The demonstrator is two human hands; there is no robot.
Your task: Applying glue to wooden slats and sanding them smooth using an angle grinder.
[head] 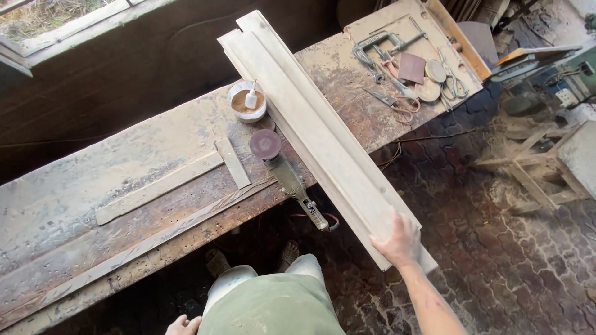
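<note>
Head view: right hand (397, 242) clamped on near end of long pale boards (316, 130), fingers (406, 222) wrapped over top face — palm down, grasping. Boards stacked, long axis running diagonally from hand up-left, far end overhanging back edge of table (93, 205), near end jutting past front edge. Left hand (183, 324) low by hip, well apart from boards, fingers loosely curled, holding nothing visible. Sander (282, 167) lies just beside boards on left, roughly parallel. Glue tub (247, 102) near far stretch. Right hand clearly nearer.
</note>
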